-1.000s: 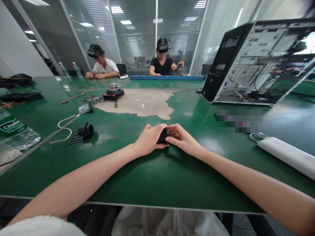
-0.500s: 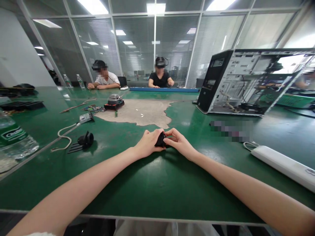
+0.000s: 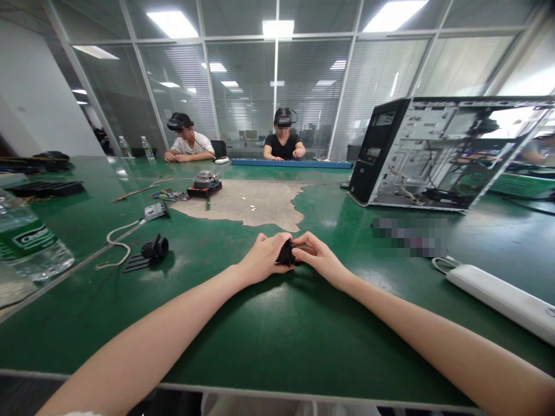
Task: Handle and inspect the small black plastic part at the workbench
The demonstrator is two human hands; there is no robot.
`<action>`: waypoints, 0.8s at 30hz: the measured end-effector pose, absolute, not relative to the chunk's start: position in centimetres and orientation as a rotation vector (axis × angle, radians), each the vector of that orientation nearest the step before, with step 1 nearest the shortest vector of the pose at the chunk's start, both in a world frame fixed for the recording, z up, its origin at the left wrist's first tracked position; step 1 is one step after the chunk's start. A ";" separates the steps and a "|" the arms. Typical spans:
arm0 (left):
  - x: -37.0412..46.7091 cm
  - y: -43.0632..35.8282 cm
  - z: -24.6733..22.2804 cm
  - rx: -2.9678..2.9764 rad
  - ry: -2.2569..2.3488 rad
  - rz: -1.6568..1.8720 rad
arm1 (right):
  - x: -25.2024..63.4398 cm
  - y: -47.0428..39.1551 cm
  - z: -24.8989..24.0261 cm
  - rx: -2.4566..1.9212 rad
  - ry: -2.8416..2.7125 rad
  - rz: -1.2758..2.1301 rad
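Note:
A small black part (image 3: 284, 253) is held low over the green table (image 3: 269, 335), near the middle of the view. My left hand (image 3: 262, 258) is wrapped round its left side, thumb on top and fingers below. From the right, my right hand (image 3: 318, 257) pinches the part's right edge between thumb and fingertips. The fingers cover much of the part, so its full shape is hidden. Left of my hands, a black fan-like piece with prongs (image 3: 154, 249) lies on the table beside a white cable (image 3: 117, 241) with a metal connector plate (image 3: 155, 211).
An open computer case (image 3: 381, 153) stands at the back right, with a white power strip (image 3: 498, 294) nearer. A water bottle (image 3: 32, 240) is at the left. Beyond the brown patch (image 3: 260, 202) and motor-like part (image 3: 204, 184), two people sit behind the table.
The view has tilted up slightly, so everything appears a little lower. Both hands keep their hold on the black part, which looks turned slightly.

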State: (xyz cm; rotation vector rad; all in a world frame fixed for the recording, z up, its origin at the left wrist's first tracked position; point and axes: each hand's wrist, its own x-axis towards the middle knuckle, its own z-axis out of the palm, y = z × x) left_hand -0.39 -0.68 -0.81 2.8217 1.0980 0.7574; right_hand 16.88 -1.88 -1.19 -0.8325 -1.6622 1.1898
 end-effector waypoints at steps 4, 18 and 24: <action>-0.5 -0.8 -0.8 2.824 1.089 0.767 | 16.9 -1.6 -1.5 -0.908 -1.664 1.165; -0.3 -0.7 -1.0 2.841 1.111 0.757 | 17.0 -1.7 -1.7 -0.861 -1.706 1.122; -0.4 -0.8 -0.9 2.840 1.121 0.767 | 17.2 -2.2 -1.3 -0.827 -1.757 1.148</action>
